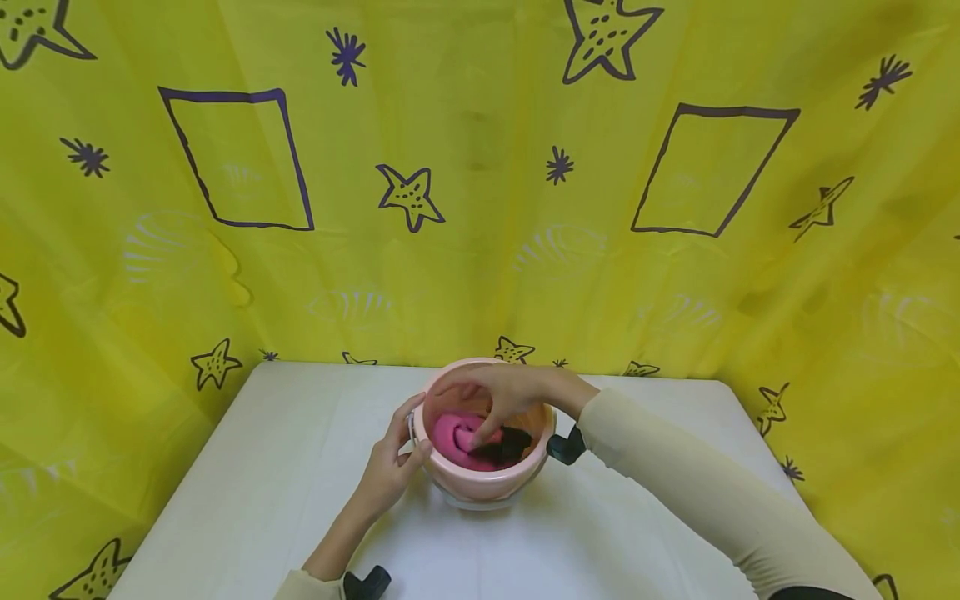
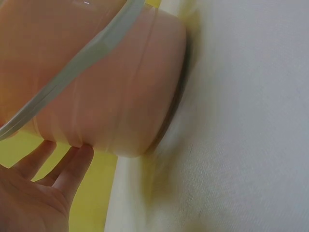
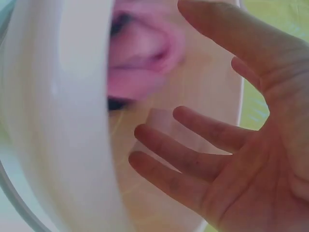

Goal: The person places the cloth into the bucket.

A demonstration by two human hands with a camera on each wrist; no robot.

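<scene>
A pink bucket stands on the white table, a pale handle lying against its outer side. At its left side my left hand holds it, thumb and forefinger at the rim, other fingertips against the outer wall. Inside lies a rolled pink cloth, with a dark, soft-looking piece beside it. My right hand reaches over the rim into the bucket, thumb pointing down toward the cloth. In the right wrist view its fingers are spread and loosely bent, with nothing between them.
The white table extends on both sides of the bucket. Behind it hangs a yellow curtain printed with starfish and dark outlined shapes. Dark wrist-worn devices show near both cuffs, the right one close beside the bucket.
</scene>
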